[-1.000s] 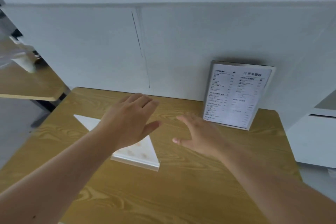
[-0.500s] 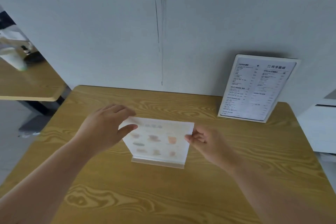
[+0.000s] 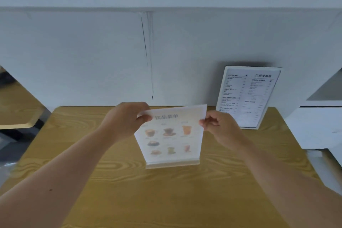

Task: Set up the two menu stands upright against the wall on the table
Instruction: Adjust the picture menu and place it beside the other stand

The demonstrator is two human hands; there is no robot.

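A drinks menu stand (image 3: 171, 137) with pictures of cups stands upright in the middle of the wooden table (image 3: 166, 200), its pale base resting on the top. My left hand (image 3: 124, 122) pinches its upper left corner and my right hand (image 3: 220, 127) pinches its upper right edge. A second menu stand (image 3: 248, 96) with black text stands upright at the back right, leaning against the grey wall (image 3: 92, 57).
A white cabinet (image 3: 318, 126) stands beside the table's right edge. Another wooden table (image 3: 16, 113) sits at the left beyond the wall's end. A dark vertical seam (image 3: 148, 57) runs down the wall behind the held stand.
The drinks menu stand lay flat a second ago; both hands took hold of it and tipped it up, and it now stands taller and more upright, slightly further right on the table.
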